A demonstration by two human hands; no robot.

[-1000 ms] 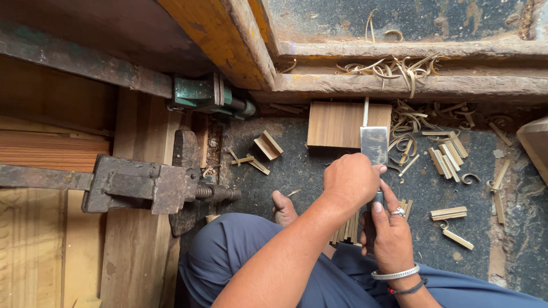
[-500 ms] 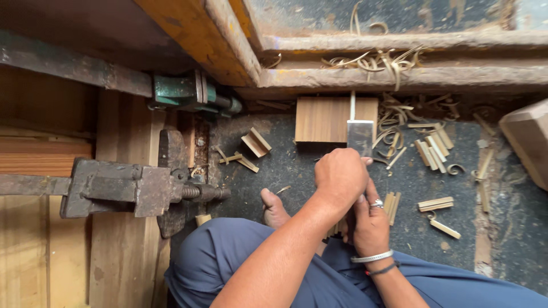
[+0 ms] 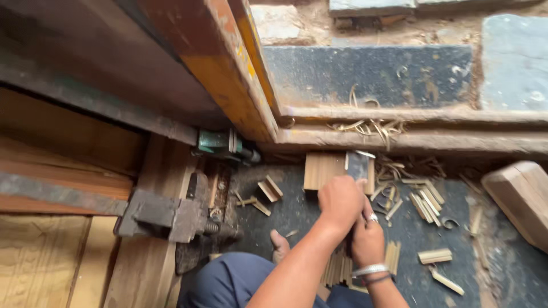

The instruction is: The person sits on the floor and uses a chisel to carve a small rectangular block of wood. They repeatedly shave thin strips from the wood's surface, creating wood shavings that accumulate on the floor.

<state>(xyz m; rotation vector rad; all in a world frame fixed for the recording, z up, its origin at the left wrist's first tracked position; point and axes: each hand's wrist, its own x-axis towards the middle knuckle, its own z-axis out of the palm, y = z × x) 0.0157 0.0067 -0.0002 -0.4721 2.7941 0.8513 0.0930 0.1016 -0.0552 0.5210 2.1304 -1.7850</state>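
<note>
The flat metal blade (image 3: 358,164) stands upright over the pale wooden block (image 3: 321,171) on the dark floor (image 3: 502,268), just above centre. The left hand (image 3: 341,201) is closed tight round its handle; the right hand (image 3: 367,244), at five o'clock and touching it, looks curled around thin wooden strips (image 3: 339,268), though its grip is partly hidden. Split sticks (image 3: 427,199) lie scattered at three o'clock. Splitting cleanly likely calls for a plumb blade following the grain.

Both hands (image 3: 354,219) grip a blade (image 3: 358,165) over a wooden block (image 3: 323,171).
</note>
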